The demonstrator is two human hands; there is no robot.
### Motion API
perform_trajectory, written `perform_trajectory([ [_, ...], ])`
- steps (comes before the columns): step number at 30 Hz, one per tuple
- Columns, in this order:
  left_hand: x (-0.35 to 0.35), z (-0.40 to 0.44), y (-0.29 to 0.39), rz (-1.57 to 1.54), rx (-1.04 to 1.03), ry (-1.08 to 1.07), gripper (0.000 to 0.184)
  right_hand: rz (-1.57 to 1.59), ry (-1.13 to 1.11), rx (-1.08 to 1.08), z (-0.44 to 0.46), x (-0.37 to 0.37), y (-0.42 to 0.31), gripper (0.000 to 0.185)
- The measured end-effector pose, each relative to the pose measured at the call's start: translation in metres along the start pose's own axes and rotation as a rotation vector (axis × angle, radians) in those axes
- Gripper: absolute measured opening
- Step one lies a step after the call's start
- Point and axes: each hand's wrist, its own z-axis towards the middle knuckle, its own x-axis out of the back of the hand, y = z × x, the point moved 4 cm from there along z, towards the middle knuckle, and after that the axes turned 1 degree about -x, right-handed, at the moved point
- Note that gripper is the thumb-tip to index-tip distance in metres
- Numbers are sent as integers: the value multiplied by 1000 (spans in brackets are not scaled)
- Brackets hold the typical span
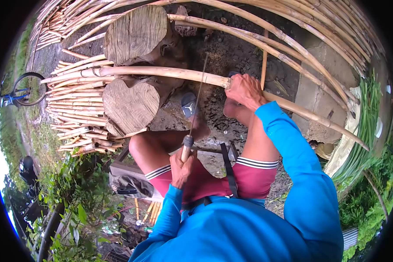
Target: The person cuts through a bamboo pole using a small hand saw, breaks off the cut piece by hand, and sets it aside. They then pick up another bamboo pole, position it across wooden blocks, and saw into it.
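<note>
A wooden-handled long knife is in my left hand, fingers wrapped round the handle. Its thin blade, seen nearly edge-on, points away from me and crosses in front of a long bamboo pole. I cannot tell whether blade and pole touch. My right hand is closed round the same pole, to the right of the blade, at a node. The pole's left part lies between two cut wood stumps, a far one and a near one. Its right end reaches toward the green strips.
Bamboo poles are stacked at left, and more long poles arc across the back. Long green strips lie at right. My bent knees and slippered foot are below the pole. A bicycle wheel and leafy plants are at left.
</note>
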Motion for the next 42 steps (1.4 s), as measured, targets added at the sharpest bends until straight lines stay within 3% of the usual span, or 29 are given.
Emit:
perform_trajectory([
  [4, -1, 30, 34, -58, -19, 101, 23, -17, 180, 115, -2, 3, -7, 28],
  [7, 4, 37, 43, -26, -129, 140, 24, 18, 159, 133, -3, 1, -5, 30],
  [9, 6, 40, 51, 21, -325, 171, 24, 63, 82, 114, -3, -5, -4, 31],
  [10, 6, 44, 51, -54, -339, 107, 24, 73, 66, 76, -3, -9, -4, 33],
  [14, -7, 72, 35, -42, -122, 31, 27, 11, -19, 72, 2, -19, -3, 32],
  [17, -19, 91, 15, 10, -72, -20, 30, -20, -43, 73, 9, -22, 0, 33],
  [20, -28, 94, 14, 34, -87, -35, 32, 24, -202, 20, 17, -26, 10, 42],
  [22, -32, 96, 14, 77, -64, -21, 33, 291, -498, -16, 15, -15, 10, 47],
  [26, -32, 96, 19, 81, -26, -56, 31, 357, -567, -19, 18, -25, 19, 47],
  [27, -32, 96, 18, 85, -19, -45, 30, 427, -516, 195, 23, -38, 30, 46],
  [29, -34, 98, 19, 93, -16, -33, 30, 498, -454, 412, 29, -37, 26, 45],
  [31, -37, 98, 18, 81, -2, 12, 29, 401, -687, -55, 31, -41, 26, 43],
  [35, -42, 103, 11, 76, -27, 61, 34, 417, -644, 53, 31, -43, 26, 42],
  [37, -43, 103, 10, 11, -31, 62, 35, 53, -349, 61, 25, -24, 9, 41],
  [38, -42, 104, 11, 6, -30, 62, 35, 48, -350, 60, 18, -25, 2, 41],
  [40, -42, 105, 6, 55, 23, 13, 32, 41, -66, 91, 8, -21, -6, 42],
  [42, -45, 108, 4, 57, -3, 37, 33, 59, -137, 65, 12, -20, -7, 43],
])
